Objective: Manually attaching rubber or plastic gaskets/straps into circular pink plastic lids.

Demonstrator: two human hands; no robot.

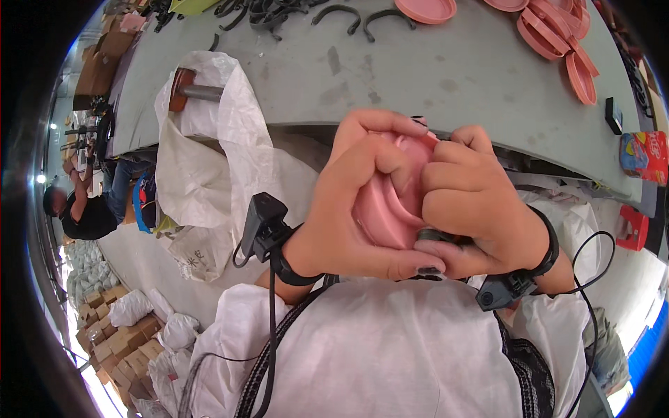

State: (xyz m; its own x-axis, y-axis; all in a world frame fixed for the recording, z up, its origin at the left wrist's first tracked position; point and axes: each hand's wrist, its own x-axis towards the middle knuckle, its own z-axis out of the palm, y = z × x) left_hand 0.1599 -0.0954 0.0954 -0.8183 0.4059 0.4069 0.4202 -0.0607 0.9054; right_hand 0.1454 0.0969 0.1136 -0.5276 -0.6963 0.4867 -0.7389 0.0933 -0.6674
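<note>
Close to my body I hold a pink round plastic piece (385, 212) with a raised rim, tilted between both hands. My left hand (341, 202) wraps round its left side, with the thumb along the bottom and the fingers over the top. Closed against its right side is my right hand (481, 209), knuckles up and fingers curled. A small dark part (435, 235) shows by the right thumb and index finger, mostly covered. It resembles the end of a dark curved handle, but I cannot tell for sure.
On the grey table (432, 90) lie dark curved handles (336, 12) and pink round shallow pieces (543, 35). At left a white woven sack (240, 104) drapes over the edge beside a hammer (198, 90). A red packet (642, 157) sits right. Another person (87, 205) works far left.
</note>
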